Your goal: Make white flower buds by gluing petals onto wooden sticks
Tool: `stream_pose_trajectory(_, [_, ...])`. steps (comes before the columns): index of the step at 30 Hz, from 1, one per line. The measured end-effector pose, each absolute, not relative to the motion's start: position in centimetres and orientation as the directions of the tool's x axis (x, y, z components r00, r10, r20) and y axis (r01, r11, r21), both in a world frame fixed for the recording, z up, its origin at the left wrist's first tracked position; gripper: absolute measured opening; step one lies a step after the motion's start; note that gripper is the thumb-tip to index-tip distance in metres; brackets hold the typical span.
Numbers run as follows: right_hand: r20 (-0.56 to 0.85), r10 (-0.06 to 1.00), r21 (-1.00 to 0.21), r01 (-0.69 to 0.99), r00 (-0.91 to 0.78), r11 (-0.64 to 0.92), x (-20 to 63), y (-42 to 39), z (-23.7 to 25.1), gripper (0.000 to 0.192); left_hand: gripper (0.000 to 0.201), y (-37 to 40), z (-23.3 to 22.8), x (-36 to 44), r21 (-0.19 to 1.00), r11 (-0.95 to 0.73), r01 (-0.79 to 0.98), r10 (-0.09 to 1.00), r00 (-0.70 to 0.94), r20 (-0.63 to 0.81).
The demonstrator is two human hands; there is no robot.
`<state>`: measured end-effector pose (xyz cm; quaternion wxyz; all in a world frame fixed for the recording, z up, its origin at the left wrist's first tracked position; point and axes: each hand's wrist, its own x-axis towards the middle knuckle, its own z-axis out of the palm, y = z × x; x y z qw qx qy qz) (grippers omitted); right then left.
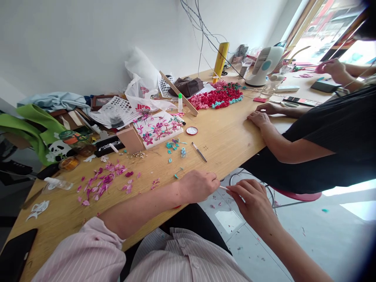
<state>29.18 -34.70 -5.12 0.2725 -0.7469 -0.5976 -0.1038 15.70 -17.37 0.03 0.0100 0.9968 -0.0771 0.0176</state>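
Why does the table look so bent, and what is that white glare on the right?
In the head view, the wide lens bows the table; daylight from the window blows out the upper right; the left hand and right hand stay evenly lit, slightly soft.

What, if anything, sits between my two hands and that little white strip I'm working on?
Nothing visible does. The left hand and the right hand meet at the small white strip, just off the edge of the wooden table, and the fingers of both pinch it directly. The tweezers and pink petals lie apart on the table.
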Motion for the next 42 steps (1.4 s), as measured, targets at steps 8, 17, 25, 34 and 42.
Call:
stream_pose_trajectory(8, [0.562,0.815,-0.169,0.984,0.144,-0.058,28.6,-34.0,-4.7,0.011,0.015,-16.8,-0.4,15.4,0.083,-0.996,-0.040,-0.034,0.996,0.078])
stream_pose_trajectory(17, [0.541,0.841,-0.063,0.998,0.033,0.001,29.0,-33.9,-5.5,0.010,0.020,-16.9,0.1,15.1,0.120,-0.992,-0.042,-0.044,0.999,-0.014])
stream_pose_trajectory(25, [0.517,0.856,-0.044,0.997,-0.025,0.056,29.5,-34.3,-5.4,0.011,0.026,-16.3,-1.1,15.7,0.412,-0.905,0.109,0.071,0.992,-0.107])
stream_pose_trajectory(34, [0.493,0.870,-0.095,0.992,-0.031,0.089,30.0,-34.4,-5.2,0.008,0.014,-17.5,0.1,14.7,0.133,-0.991,-0.028,-0.036,0.998,-0.056])
stream_pose_trajectory(42, [0.453,0.886,-0.059,0.988,-0.101,0.142,29.2,-34.9,-4.6,0.014,0.019,-16.8,-0.2,14.5,0.466,-0.879,0.104,0.039,0.988,-0.147])
